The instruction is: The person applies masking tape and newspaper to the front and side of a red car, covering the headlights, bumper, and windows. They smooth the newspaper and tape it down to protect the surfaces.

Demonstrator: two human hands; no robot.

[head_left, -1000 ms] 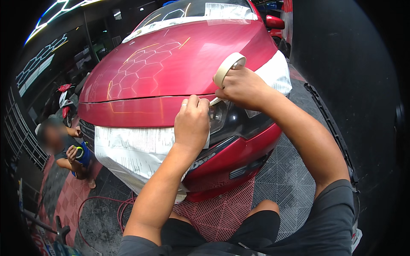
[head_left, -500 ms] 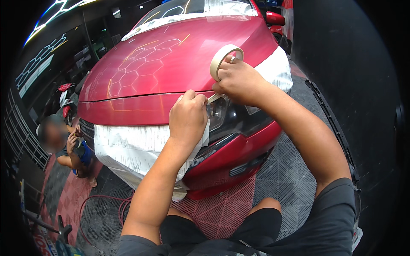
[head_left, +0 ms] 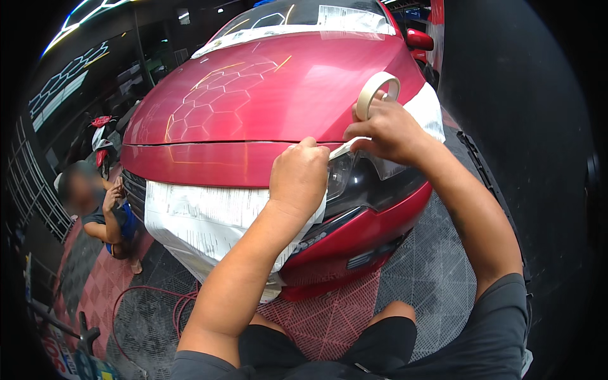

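Observation:
A roll of cream masking tape (head_left: 366,101) hangs around the fingers of my right hand (head_left: 394,134), whose thumb and forefinger pinch a strip (head_left: 344,149) of tape. At the strip's other end, my left hand (head_left: 296,176) is closed with its fingertips on the tape, at the front edge of the red hood (head_left: 285,82). Just beneath the strip is the car's clear headlight (head_left: 339,177), partly behind my left hand. White printed paper (head_left: 202,206) covers the front of the car below my left forearm.
More paper covers the far fender (head_left: 425,111) and windshield base (head_left: 266,31). A person (head_left: 104,209) crouches at the car's left with hands raised. A red hose (head_left: 152,289) lies on the tiled floor (head_left: 323,323). A dark wall (head_left: 519,126) stands at right.
My right hand has moved right with the tape roll, and a longer strip now shows between my hands. My left hand also appears further right, partly because the view has shifted.

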